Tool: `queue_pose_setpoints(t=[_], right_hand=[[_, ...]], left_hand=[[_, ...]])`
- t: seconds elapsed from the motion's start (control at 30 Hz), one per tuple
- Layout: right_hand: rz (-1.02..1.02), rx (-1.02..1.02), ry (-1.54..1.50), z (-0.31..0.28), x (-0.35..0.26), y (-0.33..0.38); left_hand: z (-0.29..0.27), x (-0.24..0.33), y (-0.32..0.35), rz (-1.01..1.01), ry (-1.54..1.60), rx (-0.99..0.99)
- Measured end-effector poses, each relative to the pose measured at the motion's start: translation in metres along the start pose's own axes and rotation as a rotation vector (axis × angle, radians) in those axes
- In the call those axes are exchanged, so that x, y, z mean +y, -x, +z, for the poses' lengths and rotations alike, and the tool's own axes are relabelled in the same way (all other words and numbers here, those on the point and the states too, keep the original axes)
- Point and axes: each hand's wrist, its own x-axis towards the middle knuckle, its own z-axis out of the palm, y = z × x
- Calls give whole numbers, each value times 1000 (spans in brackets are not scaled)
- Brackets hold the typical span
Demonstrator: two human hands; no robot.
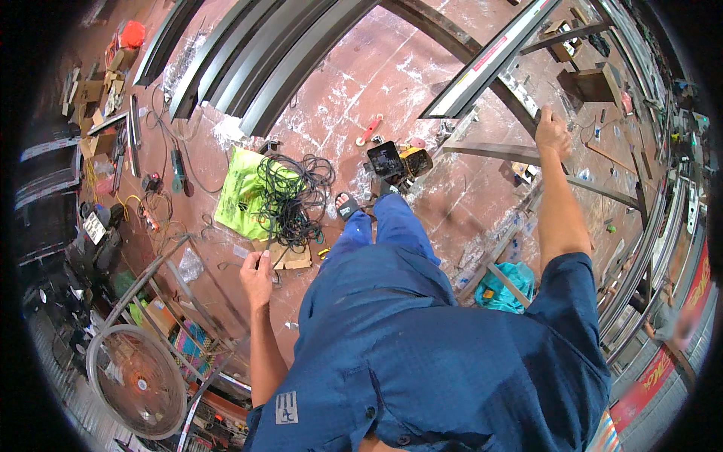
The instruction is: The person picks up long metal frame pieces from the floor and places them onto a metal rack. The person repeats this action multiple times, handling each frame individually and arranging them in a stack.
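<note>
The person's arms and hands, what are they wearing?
Both arms come out of a short-sleeved blue work shirt with stitched seams and buttons. The left sleeve has a small pale square patch on it. The right sleeve is plain blue. The forearms are bare, and the left hand and right hand wear no gloves.

One head-worn fisheye view, aimed steeply down from standing height; floor (392,83) seen far below, edges bent.
</note>
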Motion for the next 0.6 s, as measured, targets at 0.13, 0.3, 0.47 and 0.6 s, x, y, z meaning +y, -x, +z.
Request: queue_pose_setpoints(t=[0.13,0.3,0.47,0.6], right_hand=[[-9,18,3,2,1,-2],[3,17,-1,3,2,-4],[20,16,-6,-1,-2,-2],[0,11,-33,3,2,-4]], left_hand=[[4,-4,-9,121,-129,-22],[15,-12,-16,22,-59,-43],[21,-27,-17,-39,-174,-102],[22,-54,-16,-130,-73,-166]])
